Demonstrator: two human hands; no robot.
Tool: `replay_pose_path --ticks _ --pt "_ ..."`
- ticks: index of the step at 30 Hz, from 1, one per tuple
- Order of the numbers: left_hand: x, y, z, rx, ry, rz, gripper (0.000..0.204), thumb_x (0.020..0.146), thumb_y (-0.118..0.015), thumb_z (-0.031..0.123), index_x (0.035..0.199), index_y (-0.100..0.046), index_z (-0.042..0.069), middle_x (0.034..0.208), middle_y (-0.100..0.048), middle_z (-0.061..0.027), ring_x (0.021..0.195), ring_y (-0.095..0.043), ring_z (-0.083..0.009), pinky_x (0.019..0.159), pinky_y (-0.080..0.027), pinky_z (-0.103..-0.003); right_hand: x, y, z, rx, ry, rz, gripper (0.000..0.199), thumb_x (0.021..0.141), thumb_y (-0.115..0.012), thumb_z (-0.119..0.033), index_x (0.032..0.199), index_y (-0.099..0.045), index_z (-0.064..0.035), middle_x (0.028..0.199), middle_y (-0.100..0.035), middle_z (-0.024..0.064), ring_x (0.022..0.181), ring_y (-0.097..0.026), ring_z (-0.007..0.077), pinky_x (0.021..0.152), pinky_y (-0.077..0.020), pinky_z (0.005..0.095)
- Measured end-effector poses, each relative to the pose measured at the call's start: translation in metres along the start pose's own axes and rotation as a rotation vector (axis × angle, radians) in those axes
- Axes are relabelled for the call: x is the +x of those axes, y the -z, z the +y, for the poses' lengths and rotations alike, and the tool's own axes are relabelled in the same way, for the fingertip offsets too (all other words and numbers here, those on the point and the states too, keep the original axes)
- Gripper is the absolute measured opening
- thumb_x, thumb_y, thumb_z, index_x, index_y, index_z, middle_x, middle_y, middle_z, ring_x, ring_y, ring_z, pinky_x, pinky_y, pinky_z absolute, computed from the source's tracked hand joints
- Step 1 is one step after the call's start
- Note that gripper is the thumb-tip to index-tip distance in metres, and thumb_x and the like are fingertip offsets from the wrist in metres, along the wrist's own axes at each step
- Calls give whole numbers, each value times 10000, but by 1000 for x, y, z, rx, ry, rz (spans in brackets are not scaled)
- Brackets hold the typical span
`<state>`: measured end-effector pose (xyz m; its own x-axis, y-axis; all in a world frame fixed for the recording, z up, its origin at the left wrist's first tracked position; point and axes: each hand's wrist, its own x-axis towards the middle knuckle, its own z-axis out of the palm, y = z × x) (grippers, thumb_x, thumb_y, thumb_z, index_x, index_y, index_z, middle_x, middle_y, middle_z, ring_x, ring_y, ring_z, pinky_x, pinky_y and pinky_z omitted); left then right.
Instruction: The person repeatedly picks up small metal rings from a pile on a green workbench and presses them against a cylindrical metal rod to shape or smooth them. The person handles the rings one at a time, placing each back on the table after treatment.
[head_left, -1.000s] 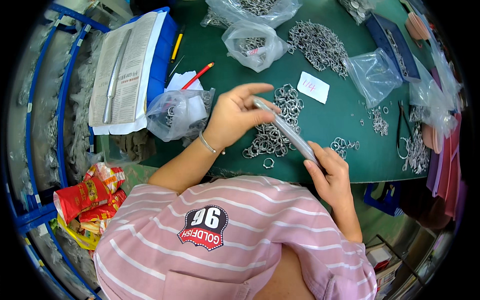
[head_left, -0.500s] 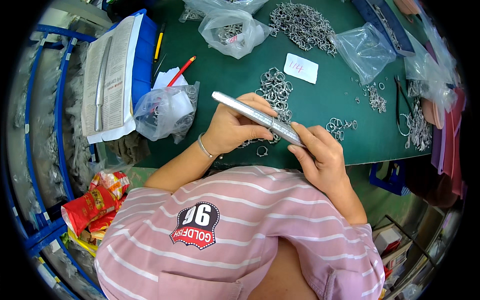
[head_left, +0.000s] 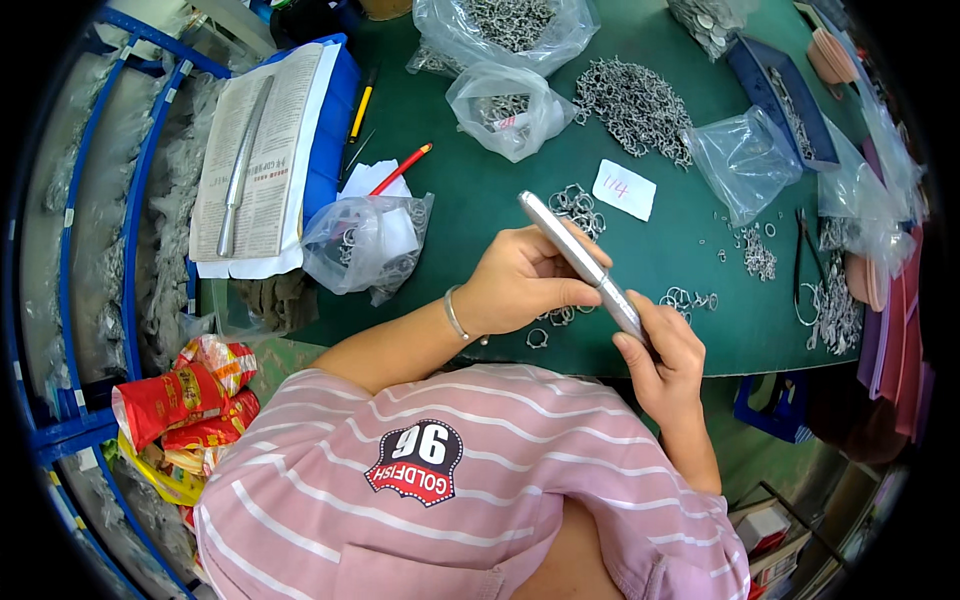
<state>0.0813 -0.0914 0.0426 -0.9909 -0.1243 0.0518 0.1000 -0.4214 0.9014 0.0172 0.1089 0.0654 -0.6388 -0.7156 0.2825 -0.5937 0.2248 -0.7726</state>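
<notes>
A silver ring mandrel (head_left: 563, 236) slants across in front of me above the table. Around its shaft sits a thin ring (head_left: 603, 279), small and partly covered by fingers. My left hand (head_left: 517, 283) is closed, thumb and fingers pinching at this ring from either side. My right hand (head_left: 668, 362) grips the lower end of the mandrel between thumb and fingers. Beyond the left hand lies a pile of silver rings (head_left: 577, 207), partly hidden by the hand and mandrel. A loose ring (head_left: 538, 338) rests near the table's front edge.
A second mandrel (head_left: 243, 170) lies on newspaper over a blue bin at left. Around the green table (head_left: 480, 190) stand bags of rings (head_left: 510, 112), a large ring heap (head_left: 632, 105), a paper note (head_left: 624, 190), pliers (head_left: 808, 255), a red pen (head_left: 402, 169) and a blue tray (head_left: 775, 95).
The view has shifted, so the table's things appear lower and further right. The mandrel has turned steeper, its far end pointing more away from me. Both hands keep their hold.
</notes>
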Motion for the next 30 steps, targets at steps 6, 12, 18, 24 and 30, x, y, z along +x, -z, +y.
replay_pose_path --ticks 6,12,18,24,30 --pt "17 18 14 10 -120 297 310 762 -644 -68 1065 -587 -43 901 -617 -76 755 -591 -116 683 -508 -244 -12 9 16 310 -296 -112 329 809 -644 -49 1121 -599 46 723 -556 69 592 -519 108 498 -400 239" --pt "52 72 40 863 -297 660 491 764 -662 -56 1221 -486 -88 1103 -589 -149 934 -613 -173 812 -507 -268 -24 6 26 333 -427 -82 322 839 -643 -100 1133 -603 25 723 -533 29 590 -467 76 521 -378 221" --pt "28 54 15 1272 -97 147 146 746 -699 111 864 -664 32 795 -608 -100 728 -607 -196 665 -491 -308 -31 11 32 397 -503 29 347 857 -639 -117 1155 -587 53 781 -564 41 580 -471 59 492 -382 200" --pt "23 62 -5 1277 -49 19 112 777 -671 71 865 -651 7 826 -600 -101 714 -599 -195 659 -486 -296 -28 11 30 367 -510 10 341 859 -636 -119 1153 -590 47 778 -564 42 589 -473 64 501 -382 203" --pt "10 54 10 298 227 215 129 862 -603 42 959 -623 -41 896 -629 -72 744 -575 -101 673 -485 -219 -29 8 32 354 -476 11 344 856 -638 -119 1152 -586 49 775 -562 39 617 -474 66 529 -382 209"
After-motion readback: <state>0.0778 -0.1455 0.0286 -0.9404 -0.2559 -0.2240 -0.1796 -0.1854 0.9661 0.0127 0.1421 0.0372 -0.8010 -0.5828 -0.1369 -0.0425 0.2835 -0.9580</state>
